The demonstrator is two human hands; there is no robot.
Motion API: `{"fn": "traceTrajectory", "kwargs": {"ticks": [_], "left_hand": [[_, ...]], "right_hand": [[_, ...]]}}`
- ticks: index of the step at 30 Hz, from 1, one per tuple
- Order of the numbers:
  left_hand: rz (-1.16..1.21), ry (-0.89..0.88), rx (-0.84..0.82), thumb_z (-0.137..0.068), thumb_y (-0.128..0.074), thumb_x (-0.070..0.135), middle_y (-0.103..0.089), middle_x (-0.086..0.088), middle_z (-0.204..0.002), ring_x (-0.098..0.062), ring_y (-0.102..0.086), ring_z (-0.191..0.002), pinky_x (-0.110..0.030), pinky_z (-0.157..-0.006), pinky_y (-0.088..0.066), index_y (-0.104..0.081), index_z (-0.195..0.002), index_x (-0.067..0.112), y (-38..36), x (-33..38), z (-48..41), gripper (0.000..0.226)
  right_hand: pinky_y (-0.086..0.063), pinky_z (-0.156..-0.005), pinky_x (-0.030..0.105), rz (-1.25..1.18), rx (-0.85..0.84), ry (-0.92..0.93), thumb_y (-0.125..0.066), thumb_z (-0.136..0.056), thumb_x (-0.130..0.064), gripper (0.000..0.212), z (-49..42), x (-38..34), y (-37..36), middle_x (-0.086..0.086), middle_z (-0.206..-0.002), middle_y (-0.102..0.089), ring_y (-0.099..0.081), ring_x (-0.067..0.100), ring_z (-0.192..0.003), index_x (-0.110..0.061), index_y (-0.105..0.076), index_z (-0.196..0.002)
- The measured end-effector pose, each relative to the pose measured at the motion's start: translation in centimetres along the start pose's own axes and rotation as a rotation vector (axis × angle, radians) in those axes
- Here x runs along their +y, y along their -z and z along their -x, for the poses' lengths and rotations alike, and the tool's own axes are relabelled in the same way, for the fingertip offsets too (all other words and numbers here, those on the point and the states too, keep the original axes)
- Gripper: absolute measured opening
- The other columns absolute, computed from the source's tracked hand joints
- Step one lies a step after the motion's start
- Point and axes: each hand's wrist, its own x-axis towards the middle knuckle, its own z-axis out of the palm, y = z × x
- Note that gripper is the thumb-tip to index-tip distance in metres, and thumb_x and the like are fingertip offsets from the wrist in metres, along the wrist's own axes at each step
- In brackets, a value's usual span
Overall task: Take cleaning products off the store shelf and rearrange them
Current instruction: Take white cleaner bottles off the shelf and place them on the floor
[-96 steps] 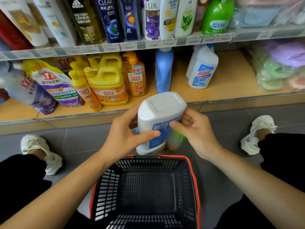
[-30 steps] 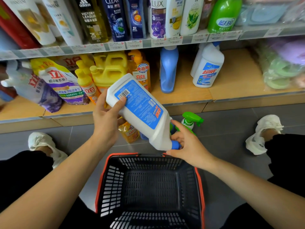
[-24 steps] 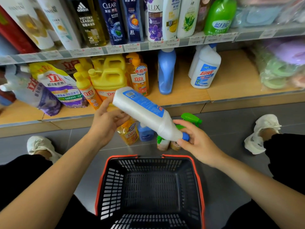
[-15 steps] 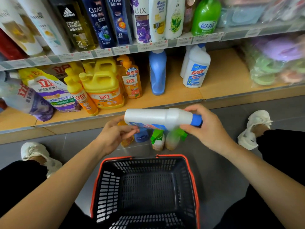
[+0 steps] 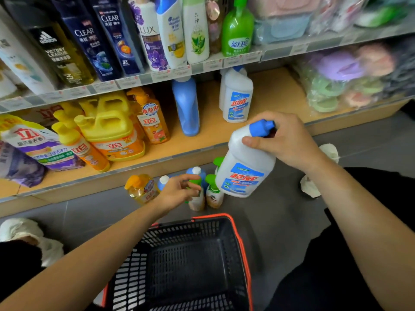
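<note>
1. Presently the white bottle [image 5: 244, 167] is hanging in the air, close to upright: blue cap pointing up and leaning a little right, base pointing down and left. Long axis is running near vertical, and the red-and-blue label is facing the camera.
2. It is sitting in front of the lower shelf [image 5: 276, 97] edge, above the floor [image 5: 280, 209] and just right of the floor bottles.
3. Right hand [image 5: 285, 142] is gripping the white bottle at neck and shoulder, with the thumb lying across the shoulder and the fingers curling behind the cap.
4. Left hand [image 5: 179, 189] is hovering low over the floor bottles with fingers loosely curled. Fingertips are reaching the green head of a spray bottle [image 5: 197, 200]; whether they are holding it I cannot tell.
5. Standing together on the floor are an orange soap bottle [image 5: 140, 187], a small blue bottle [image 5: 198, 172] and a second green-topped sprayer [image 5: 214, 196].
6. A black basket [image 5: 211, 217] with an orange rim is sitting on the grey floor tiles nearest the person, between the forearms.
7. On the lower shelf a matching white cleaner [image 5: 237, 102], a tall blue bottle [image 5: 186, 108] and a yellow jug [image 5: 110, 131] are standing. Shampoo bottles are lining the shelf above.
8. The person is squatting; white shoes are showing at both sides.
</note>
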Motion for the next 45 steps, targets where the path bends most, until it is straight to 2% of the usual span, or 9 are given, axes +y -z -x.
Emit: {"fn": "traceTrajectory", "kwargs": {"ticks": [5,10,15,19,25,29,34,39,45], "left_hand": [[-0.499,-0.260,0.158,-0.089,-0.072,0.011,-0.072,0.000,-0.111,-0.019,-0.066,-0.102,-0.043,-0.089,-0.055,-0.064,-0.130,0.016,-1.7,-0.8,-4.1,0.042],[-0.908,-0.362,0.082,-0.084,-0.070,0.061,-0.056,0.006,-0.143,-0.026,-0.047,-0.131,-0.047,-0.102,-0.038,-0.061,-0.134,0.037,-3.6,-1.1,-7.3,0.056],[-0.848,-0.309,0.090,-0.068,-0.052,0.090,-0.068,0.003,-0.124,-0.025,-0.048,-0.128,-0.046,-0.100,-0.044,-0.066,-0.125,0.043,-3.9,-2.3,-8.3,0.075],[-0.804,-0.363,0.121,-0.070,-0.046,0.087,-0.070,0.002,-0.113,-0.026,-0.052,-0.124,-0.047,-0.098,-0.047,-0.068,-0.122,0.040,-3.8,-2.8,-8.5,0.074],[-0.854,-0.356,0.130,-0.078,-0.068,0.072,-0.069,0.005,-0.120,-0.025,-0.049,-0.128,-0.047,-0.101,-0.039,-0.067,-0.120,0.039,-4.1,-2.8,-8.8,0.054],[-0.982,-0.384,0.209,-0.072,-0.056,0.074,-0.067,0.009,-0.115,-0.023,-0.057,-0.116,-0.042,-0.095,-0.037,-0.066,-0.107,0.035,-4.6,-2.0,-9.3,0.053],[-0.987,-0.489,0.177,-0.076,-0.054,0.074,-0.055,0.003,-0.135,-0.025,-0.049,-0.126,-0.042,-0.097,-0.041,-0.056,-0.136,0.034,-5.0,-0.4,-11.4,0.072],[-0.926,-0.492,0.097,-0.086,-0.051,0.071,-0.051,0.005,-0.141,-0.024,-0.047,-0.128,-0.043,-0.099,-0.041,-0.045,-0.145,0.041,-4.8,-1.0,-13.2,0.067],[-0.838,-0.443,0.064,-0.082,-0.048,0.061,-0.051,0.004,-0.150,-0.024,-0.050,-0.132,-0.049,-0.104,-0.043,-0.046,-0.147,0.043,-4.5,-1.2,-13.8,0.068]], "right_hand": [[-0.050,-0.070,0.041,0.132,0.006,-0.081,-0.088,-0.074,-0.030,0.033,0.3,3.4,0.8,0.010,-0.088,-0.068,-0.061,0.029,-0.083,-0.009,-0.070,-0.093],[-0.053,-0.078,0.043,0.273,-0.087,-0.195,-0.088,-0.074,-0.027,0.031,0.9,8.5,-1.2,0.004,-0.093,-0.072,-0.065,0.023,-0.086,-0.010,-0.072,-0.095],[-0.047,-0.078,0.034,0.412,-0.167,-0.307,-0.089,-0.071,-0.032,0.033,1.0,13.6,-4.1,0.002,-0.094,-0.073,-0.064,0.022,-0.088,-0.015,-0.072,-0.093],[-0.045,-0.078,0.032,0.418,-0.211,-0.398,-0.090,-0.070,-0.031,0.035,1.3,16.3,-6.2,0.001,-0.098,-0.073,-0.064,0.020,-0.090,-0.015,-0.072,-0.095],[-0.041,-0.066,0.025,0.290,-0.209,-0.432,-0.091,-0.069,-0.023,0.032,1.8,17.8,-8.6,-0.006,-0.087,-0.067,-0.061,0.014,-0.081,-0.017,-0.071,-0.094],[-0.044,-0.071,0.026,0.265,-0.259,-0.439,-0.088,-0.073,-0.025,0.030,1.5,18.1,-8.4,-0.009,-0.089,-0.068,-0.060,0.010,-0.080,-0.021,-0.070,-0.096],[-0.055,-0.074,0.027,0.182,-0.407,-0.568,-0.075,-0.079,-0.056,0.047,-0.8,17.2,-6.1,-0.008,-0.084,-0.072,-0.068,0.004,-0.070,-0.026,-0.071,-0.115],[-0.051,-0.078,0.023,0.199,-0.108,-0.568,-0.077,-0.086,-0.035,0.034,-7.2,18.6,-3.6,0.002,-0.098,-0.075,-0.069,0.010,-0.087,-0.019,-0.071,-0.115],[-0.045,-0.107,0.042,-0.002,0.170,-0.606,-0.083,-0.081,-0.021,0.084,-17.4,21.6,-4.1,0.002,-0.149,-0.050,-0.050,0.019,-0.133,-0.022,-0.037,-0.151]]}}
